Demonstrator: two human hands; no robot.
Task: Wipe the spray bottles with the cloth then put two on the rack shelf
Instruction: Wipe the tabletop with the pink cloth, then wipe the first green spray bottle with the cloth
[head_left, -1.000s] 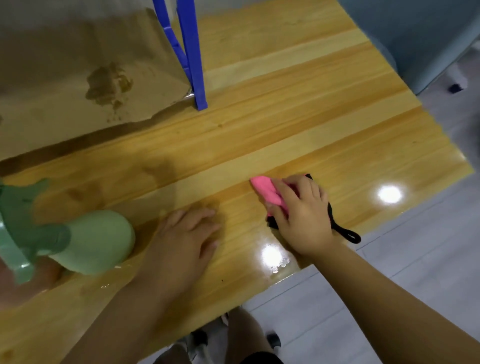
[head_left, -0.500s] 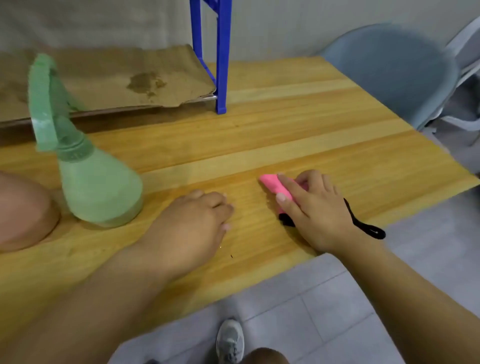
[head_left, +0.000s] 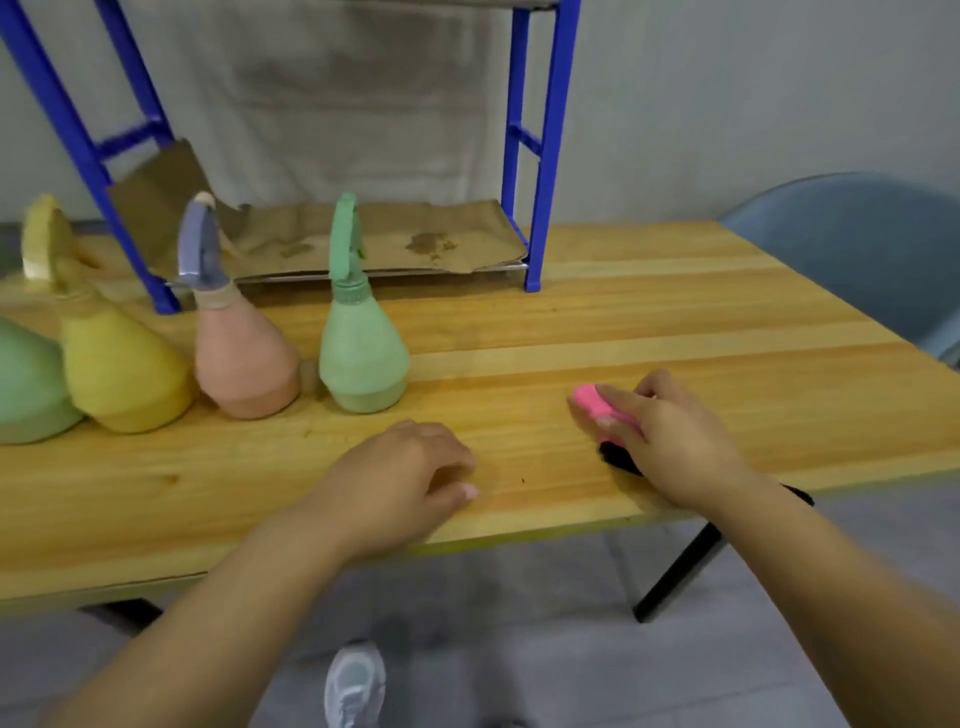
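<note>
Four spray bottles stand in a row on the wooden table (head_left: 649, 322): a green one (head_left: 363, 358), a peach one with a blue-grey trigger (head_left: 244, 364), a yellow one (head_left: 122, 374) and another green one (head_left: 26, 395) cut off at the left edge. Behind them is the blue rack (head_left: 545, 156) with a cardboard-lined bottom shelf (head_left: 415, 239). My left hand (head_left: 405, 478) rests on the table in front of the green bottle and holds nothing. My right hand (head_left: 675, 441) grips a small pink object (head_left: 589, 399) with a black strap (head_left: 615, 457). No cloth is visible.
A grey-blue chair (head_left: 857, 249) stands at the table's right end. A black table leg (head_left: 675, 577) shows below the front edge, and a shoe (head_left: 353, 686) on the grey floor.
The view has lifted, bringing the rack, the shelf and more bottles into sight. Both hands stay about where they were on the table, the right one still on the pink object.
</note>
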